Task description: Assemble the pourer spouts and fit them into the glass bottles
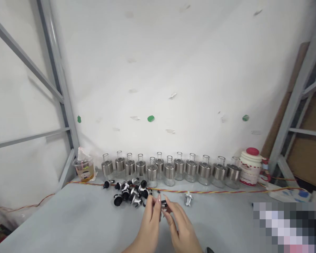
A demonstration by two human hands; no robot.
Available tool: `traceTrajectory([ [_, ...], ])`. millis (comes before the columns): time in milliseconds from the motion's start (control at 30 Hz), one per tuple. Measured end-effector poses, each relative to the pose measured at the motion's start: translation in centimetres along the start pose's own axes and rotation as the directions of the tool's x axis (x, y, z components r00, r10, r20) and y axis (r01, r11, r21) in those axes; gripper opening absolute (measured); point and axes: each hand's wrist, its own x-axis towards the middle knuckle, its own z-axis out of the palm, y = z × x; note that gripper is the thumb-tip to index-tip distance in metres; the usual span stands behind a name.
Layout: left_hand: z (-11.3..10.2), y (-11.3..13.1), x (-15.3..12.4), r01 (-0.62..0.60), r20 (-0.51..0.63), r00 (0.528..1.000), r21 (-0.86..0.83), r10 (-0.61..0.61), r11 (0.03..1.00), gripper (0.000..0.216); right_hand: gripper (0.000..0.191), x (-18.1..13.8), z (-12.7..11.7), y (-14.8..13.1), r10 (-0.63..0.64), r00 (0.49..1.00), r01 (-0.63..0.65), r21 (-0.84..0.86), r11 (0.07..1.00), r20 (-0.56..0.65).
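Note:
My left hand (151,216) and my right hand (179,222) meet low in the middle of the view, above the grey table. Both sets of fingers are closed around a small black part (163,202), mostly hidden by them; its exact kind cannot be made out. Just left of my hands lies a pile of black-and-silver bottle pourers (125,195). A single silver pourer piece (189,199) rests on the table to the right. Behind stands a row of several glass bottles (169,170) with metal sleeves and bare necks.
A twisted red-and-yellow wire (213,192) runs across the grey table (76,218). A plastic cup (84,170) of amber liquid stands at left. At right are a white jar with a red lid (251,167) and a pixelated patch. Metal frame posts (59,70) flank the white wall.

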Motion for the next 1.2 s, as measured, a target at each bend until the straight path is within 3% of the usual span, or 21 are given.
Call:
traceTrajectory([
  [100, 0.5, -1.1, 0.3, 0.171, 0.020, 0.985, -0.162, -0.171, 0.972, 0.035, 0.035, -0.4, 0.5, 0.5, -0.003, 1.000, 0.002, -0.032, 0.999, -0.011],
  [167, 1.0, -1.8, 0.4, 0.232, 0.082, 0.972, -0.222, -0.219, 0.947, 0.038, 0.030, -0.4, 0.7, 0.9, 0.054, 0.998, -0.055, -0.016, 0.998, -0.045],
  [267, 1.4, -2.0, 0.4, 0.237, 0.098, 0.970, -0.158, -0.224, 0.959, 0.039, 0.020, 0.4, 0.7, 1.3, 0.215, 0.976, -0.212, 0.071, 0.975, -0.033],
  [367, 0.7, -1.5, 0.7, 0.014, 0.030, 0.999, 0.134, -0.018, 0.991, 0.036, 0.023, 1.9, 0.3, 2.3, 0.319, 0.948, -0.317, 0.118, 0.941, -0.002],
  [433, -0.6, -1.1, 1.6, -0.170, 0.012, 0.984, 0.368, 0.178, 0.914, 0.031, 0.024, 2.9, -0.5, 3.4, 0.330, 0.943, -0.328, 0.052, 0.943, -0.043],
  [467, -1.4, -0.9, 2.2, -0.202, -0.017, 0.972, 0.461, 0.236, 0.864, 0.030, 0.024, 3.3, -1.1, 4.1, 0.320, 0.945, -0.321, -0.004, 0.947, -0.074],
  [567, -4.0, -0.5, 4.4, -0.156, -0.145, 0.942, 0.612, 0.304, 0.775, 0.026, 0.027, 4.0, -3.3, 5.8, 0.216, 0.967, -0.244, -0.245, 0.938, -0.134],
  [667, -5.7, -0.4, 5.7, -0.154, -0.139, 0.922, 0.725, 0.362, 0.671, 0.019, 0.043, 3.9, -5.7, 6.4, 0.111, 0.992, -0.127, -0.567, 0.814, -0.063],
  [800, -6.0, -0.7, 5.6, -0.192, 0.004, 0.904, 0.897, 0.428, 0.397, 0.019, 0.049, 2.9, -7.2, 6.3, 0.202, 0.973, -0.040, -0.781, 0.623, 0.111],
  [933, -5.7, -1.3, 5.1, -0.163, 0.079, 0.926, 0.966, 0.368, 0.202, 0.029, 0.046, 2.5, -6.8, 6.4, 0.297, 0.937, -0.031, -0.801, 0.598, 0.185],
  [1067, -6.1, -1.5, 5.6, -0.190, 0.108, 0.941, 0.953, 0.320, 0.235, 0.025, 0.030, 3.1, -6.7, 6.3, 0.328, 0.936, -0.097, -0.801, 0.591, 0.128],
  [1200, -7.0, -1.4, 6.3, -0.158, 0.040, 0.907, 0.955, 0.419, 0.250, 0.027, 0.020, 3.7, -7.0, 6.0, 0.199, 0.979, -0.083, -0.832, 0.549, 0.034],
])
